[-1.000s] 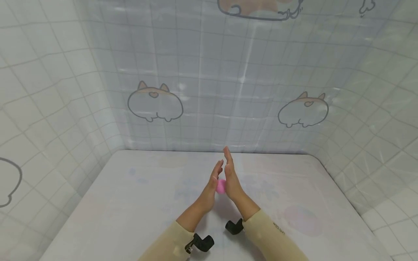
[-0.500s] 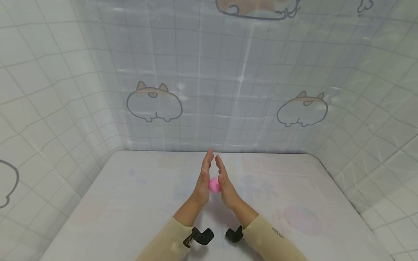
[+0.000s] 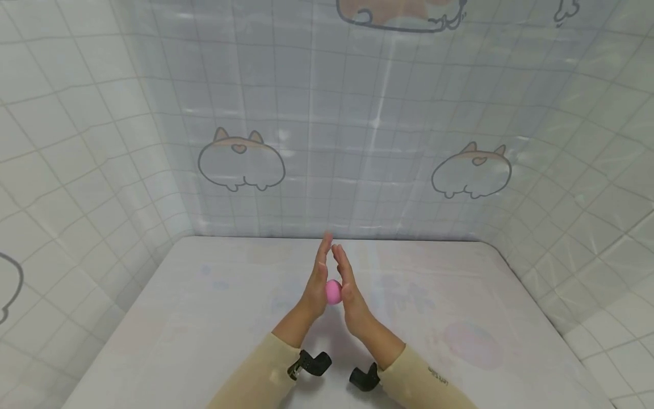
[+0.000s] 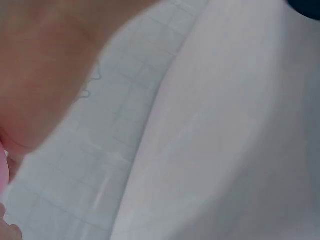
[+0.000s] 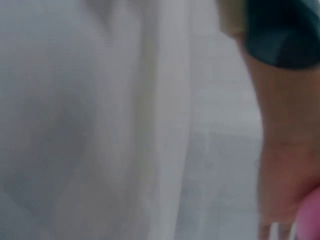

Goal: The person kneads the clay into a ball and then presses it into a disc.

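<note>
A smooth pink ball (image 3: pixel 334 292) sits between the two palms in the head view, looking slightly taller than wide. My left hand (image 3: pixel 314 288) presses it from the left with fingers straight and pointing away. From the right, the palm of my right hand (image 3: pixel 353 301) presses against it, fingers also extended. The fingertips of both hands lean toward each other, the left ones reaching a little farther forward. In the left wrist view, only a sliver of the pink ball (image 4: pixel 3 170) shows at the left edge. The right wrist view catches the pink ball (image 5: pixel 310 215) beside a palm at lower right.
Both hands are over a pale table (image 3: pixel 204 318) with faint printed patches. Black wrist devices (image 3: pixel 314 363) project inward from the beige sleeves (image 3: pixel 426 375). Behind the table's far edge stands a grid-patterned sheet (image 3: pixel 332 170) with cartoon animal drawings, continuing along both sides.
Both hands and the pink ball have shifted left. The left hand slid forward and the right hand back against each other, with the ball staying between the palms.
</note>
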`<state>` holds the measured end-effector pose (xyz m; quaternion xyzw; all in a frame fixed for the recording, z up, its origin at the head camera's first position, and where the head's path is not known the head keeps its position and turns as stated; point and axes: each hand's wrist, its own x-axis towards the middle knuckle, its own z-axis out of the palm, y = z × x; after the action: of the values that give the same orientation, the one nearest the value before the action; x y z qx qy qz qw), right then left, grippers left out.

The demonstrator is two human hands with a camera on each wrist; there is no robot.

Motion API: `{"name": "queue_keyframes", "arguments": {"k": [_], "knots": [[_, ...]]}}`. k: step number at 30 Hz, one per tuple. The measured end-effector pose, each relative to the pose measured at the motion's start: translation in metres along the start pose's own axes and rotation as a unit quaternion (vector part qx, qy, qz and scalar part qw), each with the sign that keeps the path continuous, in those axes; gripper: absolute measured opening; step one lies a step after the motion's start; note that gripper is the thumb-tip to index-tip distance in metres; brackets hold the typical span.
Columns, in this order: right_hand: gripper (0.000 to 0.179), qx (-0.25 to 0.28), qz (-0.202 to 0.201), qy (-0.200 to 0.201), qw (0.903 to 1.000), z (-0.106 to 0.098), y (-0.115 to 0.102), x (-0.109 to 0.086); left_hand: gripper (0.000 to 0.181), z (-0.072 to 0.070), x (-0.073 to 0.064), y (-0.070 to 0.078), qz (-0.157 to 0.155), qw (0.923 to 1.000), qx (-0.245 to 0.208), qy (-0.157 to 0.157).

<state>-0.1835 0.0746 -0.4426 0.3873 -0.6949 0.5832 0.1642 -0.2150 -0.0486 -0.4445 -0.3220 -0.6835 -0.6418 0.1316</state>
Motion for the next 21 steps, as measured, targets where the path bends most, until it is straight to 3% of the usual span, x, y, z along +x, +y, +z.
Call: {"name": "queue_keyframes", "arguments": {"k": [4, 14, 21], "knots": [[0.080, 0.001, 0.001, 0.029, 0.9996, -0.005, -0.003, 0.005, 0.080, 0.003, -0.006, -0.003, -0.006, 0.9995, 0.014, -0.026], [0.081, -0.022, 0.060, 0.106, 0.9924, -0.017, 0.003, 0.017, 0.075, 0.011, -0.019, 0.000, -0.009, 0.9955, 0.003, -0.095], [0.080, -0.032, 0.099, 0.101, 0.9894, -0.020, 0.021, 0.019, 0.080, 0.012, -0.018, 0.011, 0.037, 0.9958, -0.023, -0.081]]}}
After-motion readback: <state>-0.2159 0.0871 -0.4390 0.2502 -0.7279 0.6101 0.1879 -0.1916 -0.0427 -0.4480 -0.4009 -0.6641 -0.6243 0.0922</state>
